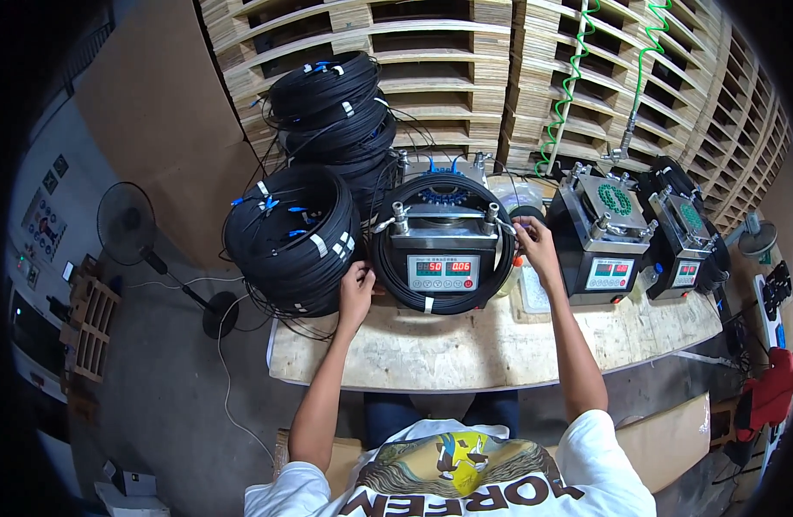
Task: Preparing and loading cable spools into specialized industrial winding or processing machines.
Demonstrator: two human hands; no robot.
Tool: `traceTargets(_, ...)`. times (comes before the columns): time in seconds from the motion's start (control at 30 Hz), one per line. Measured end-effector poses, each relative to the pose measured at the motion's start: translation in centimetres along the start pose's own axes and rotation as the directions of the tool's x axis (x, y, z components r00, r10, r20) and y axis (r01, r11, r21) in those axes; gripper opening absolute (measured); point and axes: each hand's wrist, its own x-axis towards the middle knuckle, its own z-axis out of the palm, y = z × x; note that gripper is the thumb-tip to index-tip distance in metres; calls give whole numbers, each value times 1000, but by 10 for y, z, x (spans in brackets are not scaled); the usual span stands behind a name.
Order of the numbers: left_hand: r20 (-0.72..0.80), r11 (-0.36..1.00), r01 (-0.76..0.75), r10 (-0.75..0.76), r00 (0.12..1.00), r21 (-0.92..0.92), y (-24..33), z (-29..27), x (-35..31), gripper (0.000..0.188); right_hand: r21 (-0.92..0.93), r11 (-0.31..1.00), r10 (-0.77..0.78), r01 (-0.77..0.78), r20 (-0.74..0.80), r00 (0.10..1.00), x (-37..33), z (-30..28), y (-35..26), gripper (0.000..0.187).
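A coil of black cable (497,290) hangs around the front of a polishing machine (444,295) with a lit red digital display. My left hand (356,295) is at the coil's lower left edge, fingers curled against it. At the coil's upper right side, beside a metal corner post (493,213), my right hand (536,245) has its thumb and fingertips pinched together. Whatever small thing lies in that pinch is too hidden to name. Blue connectors (443,165) stand up at the back of the machine.
Stacked black cable coils (280,258) with white ties and blue connectors crowd the left. Two similar machines, one nearer (602,250) and one farther (683,250), stand right on the wooden bench (396,351). Green coiled hoses (577,60) hang before pallets (422,69). A fan (128,226) stands left.
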Motion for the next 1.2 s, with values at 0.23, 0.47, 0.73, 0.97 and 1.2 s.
traceTargets(0.23, -10, 997, -76, 76, 997, 4, -9, 1, -3, 16, 0, 1000, 22, -22, -9, 1000, -9, -1, 1, 21)
traceTargets(0.47, 54, 999, -22, 24, 998, -44, -1, 7, -16, 15, 104, 972, 201, -213, 107, 974, -35, -3, 13, 40)
traceTargets(0.73, 53, 965, 86, -75, 996, -248, -4, 13, -25, 13, 131, 940, 298, -315, 135, 945, -52, 4, 12, 50)
traceTargets(0.97, 203, 985, 162, -146, 968, -63, 9, -5, -12, 7, 41, 955, 286, -294, 143, 948, -49, -1, 13, 46)
traceTargets(1.2, -54, 855, -244, 300, 952, 457, 67, -11, 2, 16, 103, 976, 184, -193, 93, 979, -22, -18, 0, 49)
